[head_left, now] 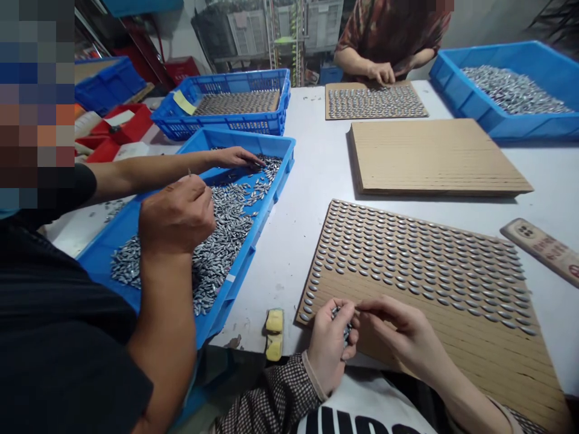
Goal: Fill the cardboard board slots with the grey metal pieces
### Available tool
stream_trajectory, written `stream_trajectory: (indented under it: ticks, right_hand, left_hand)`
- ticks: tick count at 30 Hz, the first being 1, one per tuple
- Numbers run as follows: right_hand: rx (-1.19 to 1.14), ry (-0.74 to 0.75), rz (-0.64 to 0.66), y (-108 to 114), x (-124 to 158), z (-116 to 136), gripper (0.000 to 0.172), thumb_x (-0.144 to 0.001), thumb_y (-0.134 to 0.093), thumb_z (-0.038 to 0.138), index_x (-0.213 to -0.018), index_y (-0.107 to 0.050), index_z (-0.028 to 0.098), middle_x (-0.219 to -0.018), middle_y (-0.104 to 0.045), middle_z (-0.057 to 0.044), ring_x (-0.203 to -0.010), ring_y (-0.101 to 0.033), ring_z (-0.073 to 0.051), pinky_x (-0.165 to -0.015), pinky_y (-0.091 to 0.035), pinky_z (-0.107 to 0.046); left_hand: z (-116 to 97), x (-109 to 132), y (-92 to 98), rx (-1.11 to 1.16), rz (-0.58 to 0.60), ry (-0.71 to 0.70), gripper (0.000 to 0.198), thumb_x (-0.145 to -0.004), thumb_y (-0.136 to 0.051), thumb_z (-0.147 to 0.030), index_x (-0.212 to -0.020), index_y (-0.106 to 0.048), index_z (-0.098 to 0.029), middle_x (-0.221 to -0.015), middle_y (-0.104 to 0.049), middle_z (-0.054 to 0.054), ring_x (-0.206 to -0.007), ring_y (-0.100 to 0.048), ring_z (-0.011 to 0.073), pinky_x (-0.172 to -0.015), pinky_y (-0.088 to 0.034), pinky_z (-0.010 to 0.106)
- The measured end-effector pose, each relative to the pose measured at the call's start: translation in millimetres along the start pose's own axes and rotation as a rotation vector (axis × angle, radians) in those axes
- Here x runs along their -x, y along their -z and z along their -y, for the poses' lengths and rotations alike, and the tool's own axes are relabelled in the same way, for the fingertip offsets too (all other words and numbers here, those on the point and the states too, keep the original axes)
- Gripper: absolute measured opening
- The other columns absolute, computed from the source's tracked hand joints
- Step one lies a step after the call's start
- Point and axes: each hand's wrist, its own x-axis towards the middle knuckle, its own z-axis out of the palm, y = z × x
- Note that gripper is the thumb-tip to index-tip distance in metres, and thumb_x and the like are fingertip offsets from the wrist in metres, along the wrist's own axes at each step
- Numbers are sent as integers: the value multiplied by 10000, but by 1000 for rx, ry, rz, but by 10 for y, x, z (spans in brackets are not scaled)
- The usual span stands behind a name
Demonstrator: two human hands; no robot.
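One white table (298, 181) spans the frame. Left of centre stands a blue plastic tray (244, 138); at lower right lies a slotted cardboard sheet (488, 355), with a cardboard stack (425, 154) above it. At bottom centre, the left hand (330, 343) curls around a small handful; the right hand (409, 325) has its fingertips at that thumb, pinching or not, I cannot tell. Spindle-shaped metal pieces (226, 235) fill the curled palm, line much of the sheet in rows and lie heaped in the tray.
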Motion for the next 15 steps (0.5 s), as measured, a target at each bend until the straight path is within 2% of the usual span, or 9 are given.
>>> stream_trajectory:
  ticks: [4,8,11,15]
  right_hand:
    - [120,140,-13,-3,0,-48,164,-931,-508,251,-990,-657,218,-871,-679,-49,-769,-654,-155,-641,-531,-242]
    - [305,277,-141,-41,-73,-185,163,-932,-496,197,-1017,-635,213,-897,-673,-67,-783,-646,-164,-657,-534,-265]
    - [506,327,-244,-100,-196,-343,201,-938,-464,176,-1037,-637,205,-921,-674,-72,-811,-643,-170,-697,-529,-283]
    - [687,338,-261,-188,-357,-480,246,-947,-427,156,-1046,-651,178,-926,-667,-83,-790,-625,-168,-673,-501,-267]
  left_hand:
    - [-16,-19,-5,-16,-22,-22,359,-753,-683,-470,-890,-502,-191,-730,-504,-40,-492,-409,30,-361,-139,149]
    - [-30,-34,-2,49,-17,-9,312,-808,-594,-448,-959,-526,-183,-751,-525,-19,-499,-430,44,-358,-154,155]
    - [-34,-34,0,82,-20,16,301,-841,-508,-422,-1010,-537,-175,-750,-542,-2,-499,-449,59,-354,-163,163]
    - [-29,-35,-6,37,-22,27,281,-834,-540,-394,-1020,-518,-185,-758,-555,-4,-493,-443,53,-351,-140,158]
